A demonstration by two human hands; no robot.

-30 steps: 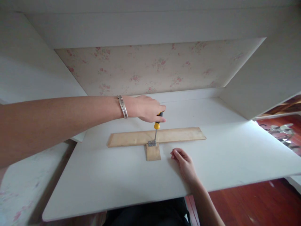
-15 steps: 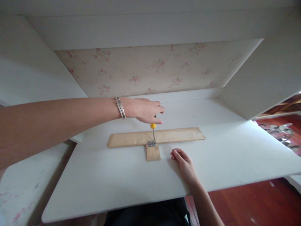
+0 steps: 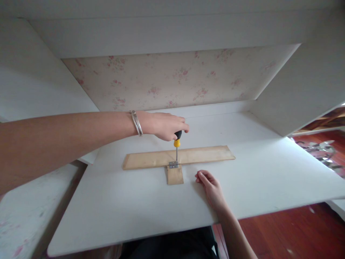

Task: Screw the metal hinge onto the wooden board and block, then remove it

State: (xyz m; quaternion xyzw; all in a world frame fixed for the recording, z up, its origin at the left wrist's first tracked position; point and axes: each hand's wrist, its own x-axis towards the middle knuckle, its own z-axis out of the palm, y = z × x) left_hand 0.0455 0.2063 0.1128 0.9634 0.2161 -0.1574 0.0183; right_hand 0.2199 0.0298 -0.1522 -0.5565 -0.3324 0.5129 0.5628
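Note:
My left hand (image 3: 170,126) grips the black and yellow handle of a screwdriver (image 3: 176,143) from above. The screwdriver stands nearly upright, its tip down at the upper right of a small metal hinge (image 3: 173,164). That hinge spans the joint between a long wooden board (image 3: 205,154) and a short wooden piece (image 3: 175,176) on the near side. To the right of the short piece, my right hand (image 3: 211,187) rests on the white tabletop with its fingers curled together. Whether anything is between those fingers is hidden.
The white desk (image 3: 129,208) has panels at both sides and a flowered wall panel (image 3: 161,81) behind. A low flowered surface (image 3: 21,212) lies at the left. Reddish wooden floor (image 3: 291,230) shows beyond the right front edge.
My left hand's fingers have shifted around the screwdriver handle, and the thumb has drawn back, showing more of the black part. My right hand and the wood stay in place.

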